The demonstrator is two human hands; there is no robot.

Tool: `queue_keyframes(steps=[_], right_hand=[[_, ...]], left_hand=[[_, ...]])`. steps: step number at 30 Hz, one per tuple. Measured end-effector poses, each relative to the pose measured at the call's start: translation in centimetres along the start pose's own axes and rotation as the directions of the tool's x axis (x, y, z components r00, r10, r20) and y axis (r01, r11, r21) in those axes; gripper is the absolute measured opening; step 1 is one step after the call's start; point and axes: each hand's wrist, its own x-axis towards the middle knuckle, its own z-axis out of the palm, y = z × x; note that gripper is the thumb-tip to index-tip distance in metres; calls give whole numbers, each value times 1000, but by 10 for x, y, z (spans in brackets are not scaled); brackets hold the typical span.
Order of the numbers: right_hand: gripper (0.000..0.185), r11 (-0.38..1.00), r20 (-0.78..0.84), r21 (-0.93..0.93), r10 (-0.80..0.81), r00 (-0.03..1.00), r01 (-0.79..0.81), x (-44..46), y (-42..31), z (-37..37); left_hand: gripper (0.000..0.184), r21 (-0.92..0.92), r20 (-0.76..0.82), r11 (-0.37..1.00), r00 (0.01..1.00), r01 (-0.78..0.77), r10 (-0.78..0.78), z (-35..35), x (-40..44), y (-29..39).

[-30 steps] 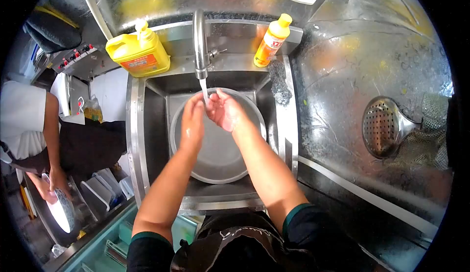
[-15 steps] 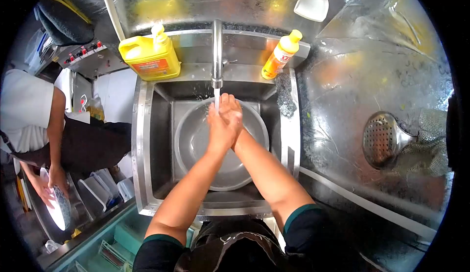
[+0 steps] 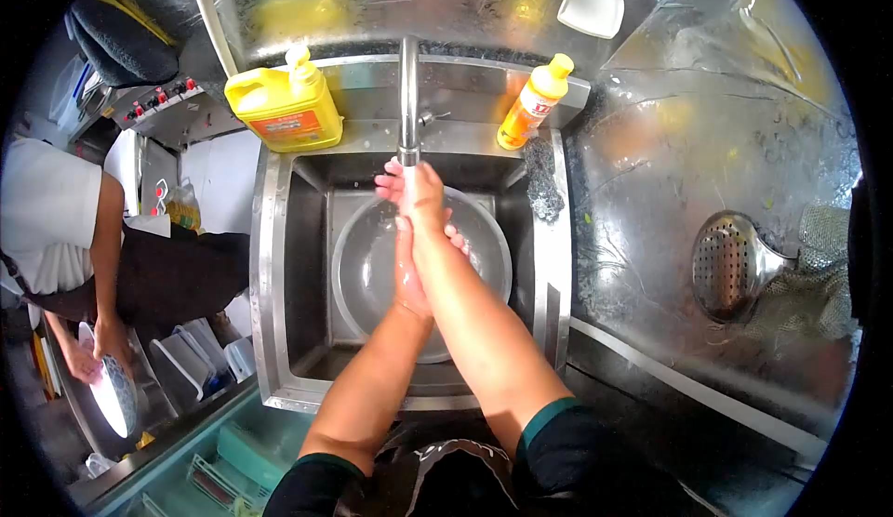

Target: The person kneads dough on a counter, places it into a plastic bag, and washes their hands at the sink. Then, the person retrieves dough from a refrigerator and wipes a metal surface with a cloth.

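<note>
Under the spout of the metal faucet [image 3: 409,99], my right hand [image 3: 421,193] is held in the running water. Its fingers are apart and point forward and left, holding nothing. My left hand [image 3: 407,261] is wrapped round my right wrist from beneath; its thumb lies on the near side and its fingertips show at the right. Below both hands sits a large round metal basin [image 3: 365,271] inside the steel sink [image 3: 271,303]. Part of the basin is hidden by my forearms.
A yellow pump jug [image 3: 288,108] stands at the sink's back left corner, and a yellow-orange bottle [image 3: 533,103] at the back right. On the counter lie a perforated skimmer [image 3: 724,266] and a white spatula [image 3: 593,6]. Leftward, a person holds a plate [image 3: 113,396].
My hands were together, palms close, under the stream. My right hand has moved forward under the spout, while my left has slid back onto the right wrist.
</note>
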Motion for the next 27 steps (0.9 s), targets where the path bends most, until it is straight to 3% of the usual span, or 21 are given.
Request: queue_keyframes(steps=[1, 2, 3, 4, 5, 6, 7, 9, 10, 11, 13, 16, 19, 20, 23, 24, 27], right_hand=[[22, 970, -44, -232, -82, 996, 70, 16, 7, -7], [19, 844, -43, -499, -252, 967, 198, 16, -4, -5], [18, 576, 81, -756, -389, 918, 311, 12, -13, -5], [17, 221, 242, -900, -463, 853, 375, 7, -22, -6], [15, -171, 421, -906, -466, 778, 388, 3, -29, -8], [18, -136, 519, -844, -451, 726, 519, -1, -31, -13], [20, 167, 395, -841, -461, 795, 514, -4, -36, -14], [23, 709, 160, -607, -335, 929, 360, -11, -45, -18], [27, 182, 399, -762, -624, 672, 622, 15, -20, -41], [30, 348, 183, -778, -671, 718, 524, 30, -17, -51], [44, 789, -22, -528, -381, 924, 313, 67, -24, -69], [59, 982, -84, -177, -76, 994, 60, 66, -63, -44], [70, 994, -11, -108, 33, 999, -34, 69, -73, -29], [72, 995, -5, -86, 57, 998, -57, 72, -71, -23], [74, 960, -5, -274, 53, 999, -53, 89, -67, -8], [82, 860, 57, -510, 4, 998, 25, 90, -69, -7], [88, 610, -31, -791, 32, 999, -44, 74, -88, 22]], left_hand=[[57, 171, -147, 985, 988, -12, 38, 5, -6, -12], [55, 339, -278, 941, 955, -3, 103, 20, -11, -25], [56, 492, -392, 870, 901, 33, 188, 38, -16, -32], [61, 624, -400, 779, 883, 67, 244, 59, -16, -32], [59, 683, -372, 730, 870, 20, 323, 57, -9, -30], [57, 738, -327, 674, 854, -37, 405, 51, 3, -25], [55, 789, -272, 607, 831, -97, 486, 46, 18, -16], [40, 796, -351, 597, 728, -98, 588, 44, 49, 15], [29, 814, -225, 561, 806, -154, 547, 49, 55, 27], [25, 844, -259, 524, 764, -119, 591, 45, 66, 37], [19, 729, -301, 676, 835, -108, 459, 54, 72, 43], [28, 291, -199, 953, 980, 84, -26, 45, 69, 60], [36, 82, -133, 995, 990, 65, -54, 57, 56, 55], [34, 98, -118, 993, 992, 61, -50, 56, 53, 57], [33, 79, -154, 997, 988, -17, 29, 44, 53, 59], [31, 136, -143, 989, 987, -51, 71, 41, 54, 60], [28, 369, -144, 926, 979, -82, 144, 35, 50, 57]])
